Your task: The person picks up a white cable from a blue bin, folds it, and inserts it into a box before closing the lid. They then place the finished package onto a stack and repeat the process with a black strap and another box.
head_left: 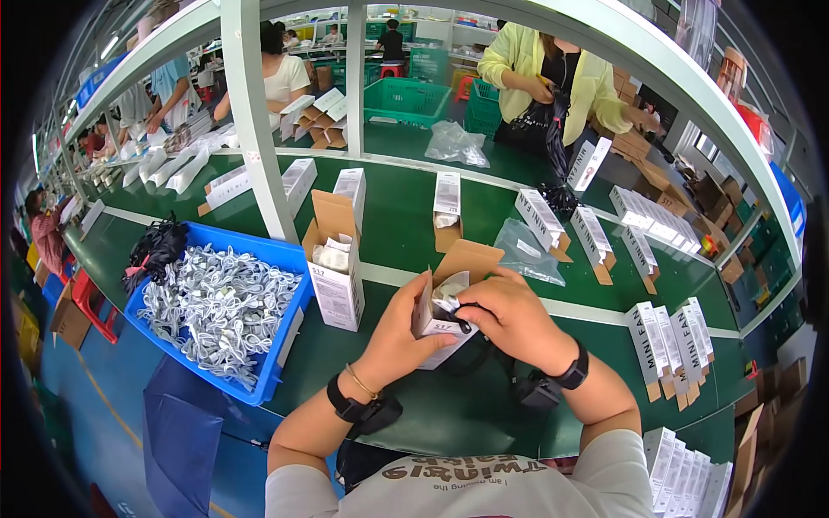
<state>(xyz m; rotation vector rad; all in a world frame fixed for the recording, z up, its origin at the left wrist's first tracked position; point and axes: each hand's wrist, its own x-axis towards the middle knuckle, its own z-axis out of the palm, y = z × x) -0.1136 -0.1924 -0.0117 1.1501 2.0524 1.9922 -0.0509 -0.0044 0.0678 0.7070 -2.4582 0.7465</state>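
My left hand (395, 321) is wrapped round a small white carton (439, 329), holding it upright at the near side of the green table. The carton's brown flap (471, 257) stands up at the back, and a whitish wrapped item (451, 288) shows in its mouth. At the opening, my right hand (525, 318) pinches a black cord (464, 325) between thumb and fingers; the rest of the cord is mostly hidden. Left of my hands stands another open carton (337, 292) with a wrapped item in it. A blue bin (288, 344) beside it holds many coiled white cables (226, 302).
Black cords (157, 248) lie at the bin's far left corner. A clear plastic bag (528, 255) and several open cartons lie beyond my hands; more cartons (665, 347) are at right. White frame posts (259, 129) rise from the table. Opposite, a person in yellow (518, 65) holds a bundle of black cords (557, 129).
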